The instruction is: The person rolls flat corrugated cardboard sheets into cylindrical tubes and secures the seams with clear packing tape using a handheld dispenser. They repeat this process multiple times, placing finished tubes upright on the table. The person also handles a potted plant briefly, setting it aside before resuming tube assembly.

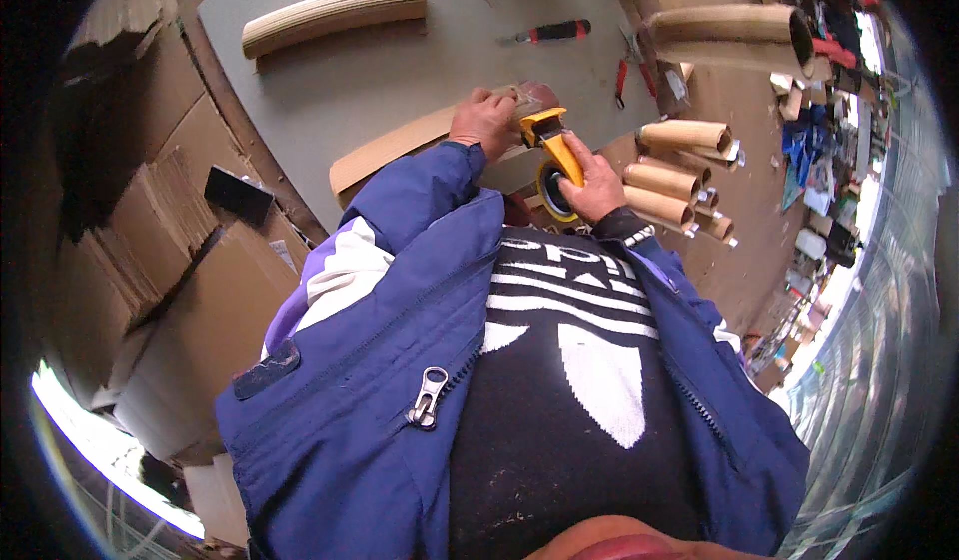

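My right hand [596,185] is closed round the handle of a yellow tape dispenser [562,156], which carries a roll of clear tape [550,192]. The dispenser's head meets the right end of a rolled cardboard sheet [395,150] lying across the table. On that same end, my left hand [484,120] presses with curled fingers and holds the roll. A shiny reddish-brown patch shows just past the dispenser's head; I cannot make out what it is. Farther back lies a second, corrugated cardboard roll [340,15].
On the grey table [460,55] lie a red-and-black knife [557,31] and a red-handled tool [620,82]. Several cardboard tubes [664,178] sit to the right, below a larger tube [724,38]. Flattened cardboard [170,190] and a black flat object [238,196] are at the left.
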Available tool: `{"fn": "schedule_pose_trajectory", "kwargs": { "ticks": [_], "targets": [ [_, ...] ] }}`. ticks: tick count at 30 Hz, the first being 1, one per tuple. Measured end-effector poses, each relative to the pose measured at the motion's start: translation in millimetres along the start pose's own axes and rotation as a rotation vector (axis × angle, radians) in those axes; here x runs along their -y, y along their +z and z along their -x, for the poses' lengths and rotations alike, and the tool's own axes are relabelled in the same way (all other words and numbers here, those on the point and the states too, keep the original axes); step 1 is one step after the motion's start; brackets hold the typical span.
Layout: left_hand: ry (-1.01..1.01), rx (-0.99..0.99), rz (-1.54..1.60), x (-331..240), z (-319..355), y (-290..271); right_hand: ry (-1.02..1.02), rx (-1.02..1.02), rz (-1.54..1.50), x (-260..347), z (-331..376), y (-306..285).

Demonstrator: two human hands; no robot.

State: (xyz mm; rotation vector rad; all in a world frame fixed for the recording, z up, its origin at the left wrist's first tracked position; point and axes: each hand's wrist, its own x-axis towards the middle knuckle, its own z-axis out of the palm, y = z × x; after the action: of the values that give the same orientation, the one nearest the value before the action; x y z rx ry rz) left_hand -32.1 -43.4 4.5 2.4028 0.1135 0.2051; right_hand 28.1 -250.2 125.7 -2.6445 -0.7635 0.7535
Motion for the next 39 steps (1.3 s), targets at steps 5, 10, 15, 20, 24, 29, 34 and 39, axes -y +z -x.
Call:
{"fn": "schedule_pose_trajectory", "kwargs": {
  "ticks": [5,10,15,20,24,29,34,39],
  "targets": [
    [-0.132,0.141,-0.076,-14,-3,-12,0.075,-0.048,0.043,-7,10,23],
    [-0.143,0.320,-0.123,-16,-17,2,0.121,-0.027,0.023,0,15,24],
    [-0.285,0.375,-0.198,-11,-37,11,-0.079,-0.137,-0.154,4,46,0],
    [-0.274,0.501,-0.127,-13,-46,-5,0.034,-0.067,-0.066,-22,129,3],
    [-0.311,0.567,-0.124,-6,-51,-5,0.020,-0.029,-0.007,-52,114,45],
    [-0.386,0.767,0.350,54,-91,-20,0.001,-0.105,0.088,-49,21,65],
    [-0.413,0.477,0.006,73,-110,-49,-0.060,-0.221,-0.023,-15,-29,41],
    [-0.273,0.351,-0.443,31,-89,-44,-0.114,-0.273,-0.105,18,-69,21]
  ]
}}
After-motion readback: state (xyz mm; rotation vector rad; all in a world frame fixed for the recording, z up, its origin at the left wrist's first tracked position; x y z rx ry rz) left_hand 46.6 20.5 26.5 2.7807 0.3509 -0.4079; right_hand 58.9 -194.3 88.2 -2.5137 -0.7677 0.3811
